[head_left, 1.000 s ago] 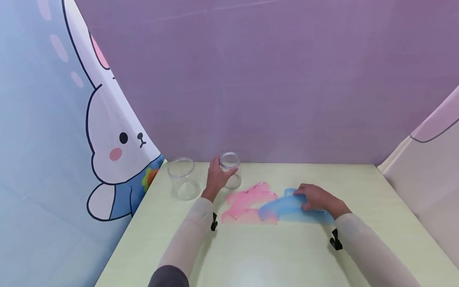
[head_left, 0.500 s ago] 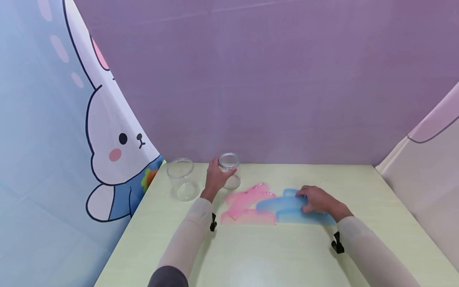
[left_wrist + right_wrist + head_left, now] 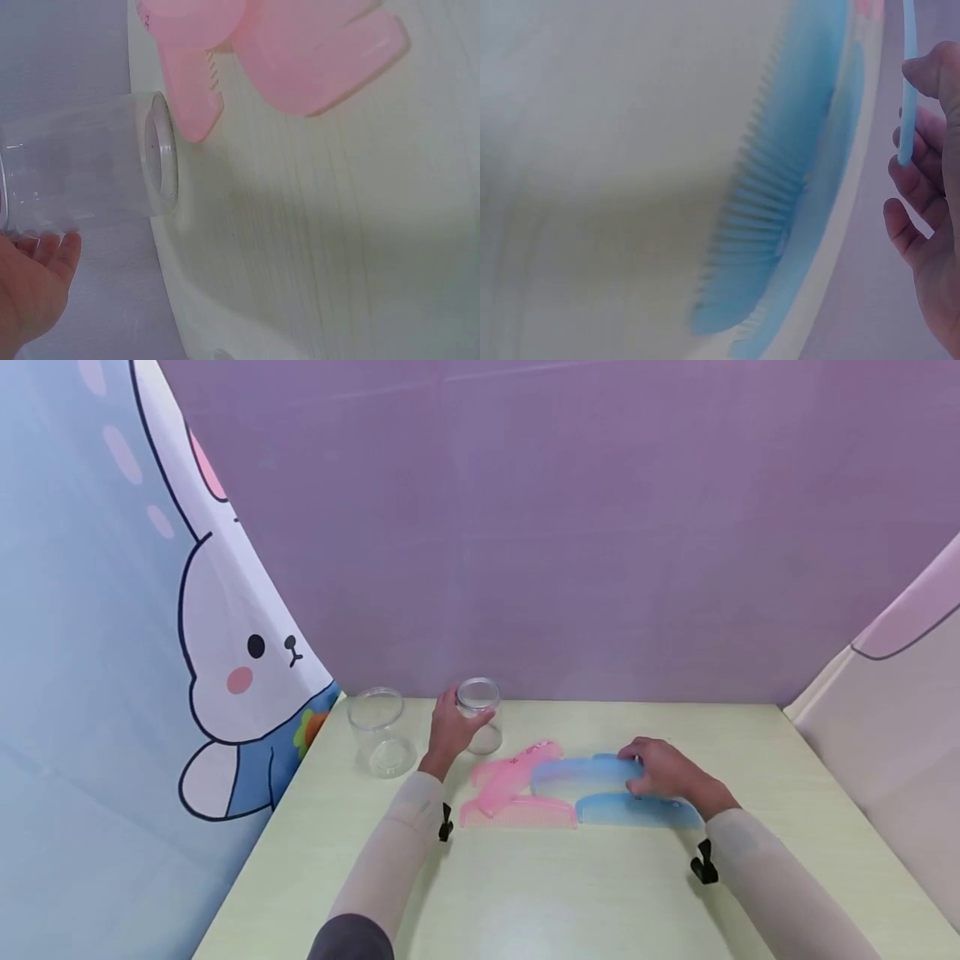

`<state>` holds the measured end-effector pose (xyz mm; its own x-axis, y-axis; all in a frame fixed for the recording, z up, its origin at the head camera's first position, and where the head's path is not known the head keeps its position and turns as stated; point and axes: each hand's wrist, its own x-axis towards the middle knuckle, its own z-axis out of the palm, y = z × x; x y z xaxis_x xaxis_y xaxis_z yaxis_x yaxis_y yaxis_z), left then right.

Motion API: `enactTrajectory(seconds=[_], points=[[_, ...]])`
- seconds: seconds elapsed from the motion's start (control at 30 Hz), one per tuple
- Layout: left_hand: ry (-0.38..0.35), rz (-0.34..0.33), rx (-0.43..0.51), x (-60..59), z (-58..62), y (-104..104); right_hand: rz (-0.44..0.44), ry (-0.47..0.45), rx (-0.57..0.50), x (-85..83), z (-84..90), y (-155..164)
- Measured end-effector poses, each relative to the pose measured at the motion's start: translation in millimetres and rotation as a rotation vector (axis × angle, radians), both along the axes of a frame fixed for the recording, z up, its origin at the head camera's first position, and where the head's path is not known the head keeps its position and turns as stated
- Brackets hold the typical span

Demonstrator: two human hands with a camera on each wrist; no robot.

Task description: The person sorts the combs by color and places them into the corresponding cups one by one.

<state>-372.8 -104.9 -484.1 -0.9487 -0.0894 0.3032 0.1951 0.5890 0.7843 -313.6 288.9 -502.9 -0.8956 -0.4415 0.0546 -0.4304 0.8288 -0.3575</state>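
Left hand (image 3: 450,731) wraps the small clear plastic jar (image 3: 480,714), likely to steady it upright. Right hand (image 3: 660,768) pinches one translucent blue plastic comb (image 3: 581,770) by its end, lifted off the pale green tabletop (image 3: 570,893). A second blue comb (image 3: 637,811) lies flat just right of the pink plastic combs (image 3: 513,789); a larger clear jar (image 3: 381,731) stands left of the small one. No readable writing.

The right hand (image 3: 930,225) pinches a thin blue comb (image 3: 907,82) (seen edge-on) above another blue comb (image 3: 780,187) lying on the table (image 3: 592,150).
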Motion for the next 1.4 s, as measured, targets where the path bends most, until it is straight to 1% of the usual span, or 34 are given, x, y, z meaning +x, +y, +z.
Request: enactTrajectory(seconds=[0.13,0.3,0.5,0.63,0.77,0.93,1.23,1.4], points=[[0.002,0.001,-0.001,-1.3,0.8,0.3,-0.006,0.026,-0.003,-5.2,10.1,-4.3],[0.005,0.003,0.002,-3.5,1.6,0.7,0.011,0.076,-0.026,-13.1,23.6,-12.1],[0.001,0.003,-0.007,-7.0,-0.6,1.6,0.026,0.135,-0.045,-22.5,35.7,-19.3],[-0.002,0.002,-0.009,-6.9,-1.0,1.8,0.009,0.153,-0.048,-28.5,44.9,-26.2],[-0.006,0.004,-0.014,-5.2,-0.2,1.9,-0.013,0.159,-0.058,-33.7,55.6,-36.3],[-0.006,0.008,-0.017,-4.1,1.0,2.0,-0.027,0.176,-0.091,-35.8,69.2,-48.2],[-0.015,0.002,0.009,-2.8,1.8,2.3,-0.087,0.154,-0.095,-44.1,83.1,-73.0],[-0.019,0.004,0.009,-4.2,0.7,2.8,-0.119,0.138,-0.136,-46.4,89.9,-86.8]])
